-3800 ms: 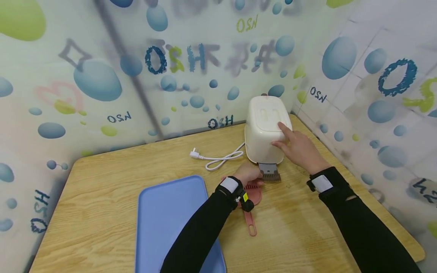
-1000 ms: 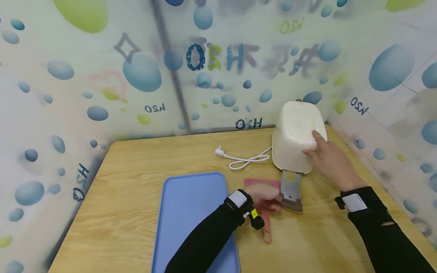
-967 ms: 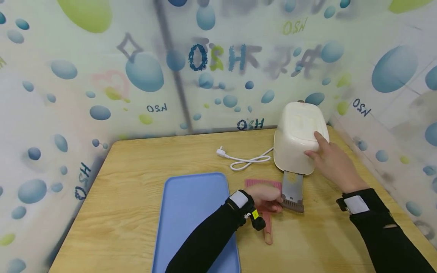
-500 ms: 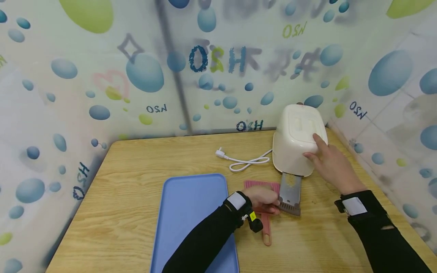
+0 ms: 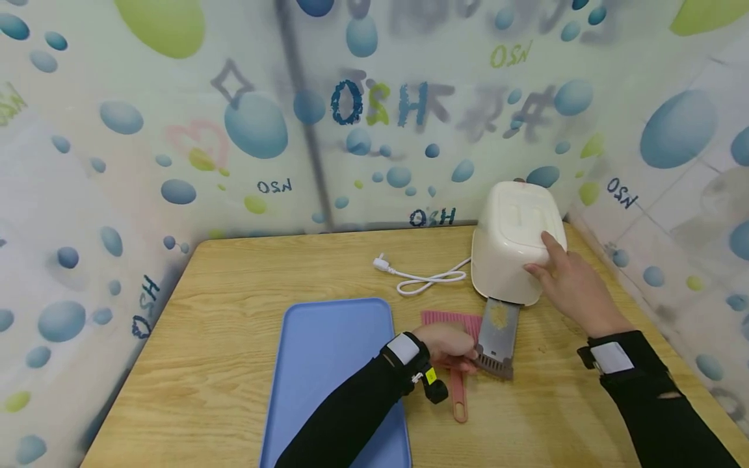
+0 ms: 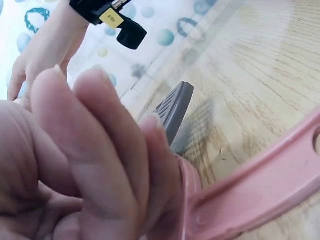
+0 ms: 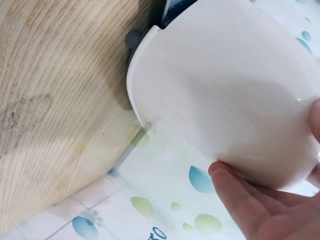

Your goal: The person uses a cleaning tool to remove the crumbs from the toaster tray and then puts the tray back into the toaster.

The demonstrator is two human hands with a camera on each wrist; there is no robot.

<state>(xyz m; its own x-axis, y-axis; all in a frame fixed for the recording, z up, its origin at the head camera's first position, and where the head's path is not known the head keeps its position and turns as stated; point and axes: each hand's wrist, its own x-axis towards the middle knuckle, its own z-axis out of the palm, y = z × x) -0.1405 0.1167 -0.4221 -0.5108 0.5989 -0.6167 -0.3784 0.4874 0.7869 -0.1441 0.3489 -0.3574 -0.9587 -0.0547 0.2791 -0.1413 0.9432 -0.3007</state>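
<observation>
Your left hand (image 5: pixel 447 344) is at the near end of the metal plate (image 5: pixel 496 335), its fingers curled and bunched, apparently pinching the left corner of the dark lip (image 5: pixel 494 366); the left wrist view hides the exact contact. The plate juts toward you from under the toaster (image 5: pixel 517 240), at the far right of the table (image 5: pixel 205 364). Your right hand (image 5: pixel 570 286) has thumb and forefinger spread, forefinger on the top edge and thumb on the near face, probably to steady the toaster. A tan patch shows on the plate; hole or crumbs, you can't tell.

The pink tool (image 5: pixel 459 394) lies under your left hand, handle toward you, seemingly placed for easy reach. Left of it, the blue tray (image 5: pixel 333 351) lies flat. The cord (image 5: pixel 433 279) is looped left of the toaster, its plug (image 5: pixel 381 263) loose, likely for safety.

The table is pale, grained wood, set in a corner between walls (image 5: pixel 251 224) printed with blue bubbles, green spots and mirrored lettering.
</observation>
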